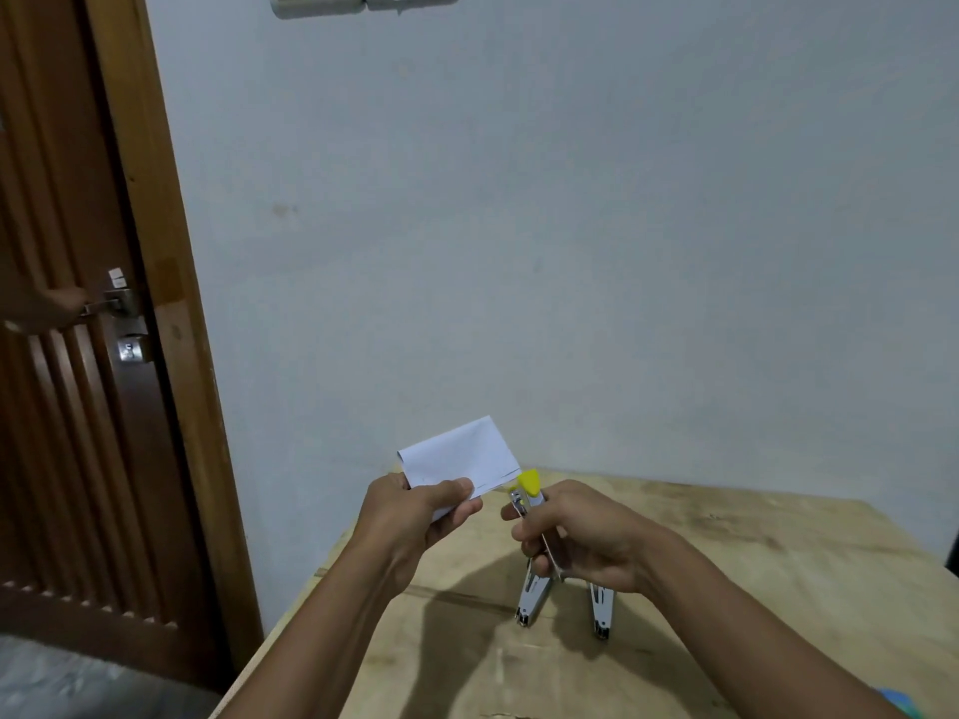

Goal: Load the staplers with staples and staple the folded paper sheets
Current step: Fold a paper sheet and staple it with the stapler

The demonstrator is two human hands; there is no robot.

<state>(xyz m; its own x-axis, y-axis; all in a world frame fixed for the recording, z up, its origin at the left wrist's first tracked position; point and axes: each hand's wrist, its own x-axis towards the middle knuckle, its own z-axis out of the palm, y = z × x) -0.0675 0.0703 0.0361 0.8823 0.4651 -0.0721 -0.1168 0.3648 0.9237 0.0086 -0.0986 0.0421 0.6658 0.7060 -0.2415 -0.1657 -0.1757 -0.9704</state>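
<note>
Folded paper [459, 456] pinched in left hand [415, 516]; right hand [576, 531] grips yellow-tipped stapler [528, 490], fingers [529, 532] hiding its body.

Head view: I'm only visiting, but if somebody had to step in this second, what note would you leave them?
Left hand: pinches the folded paper, held up in the air.
Right hand: grips the yellow-tipped stapler, its nose at the paper's lower right corner.
A second stapler and a third stapler lie on the table below that hand.
Done: paper folded, stapler in hand; loaded or not, cannot tell.
Left: staple this paper, then see to the other two staplers.
</note>
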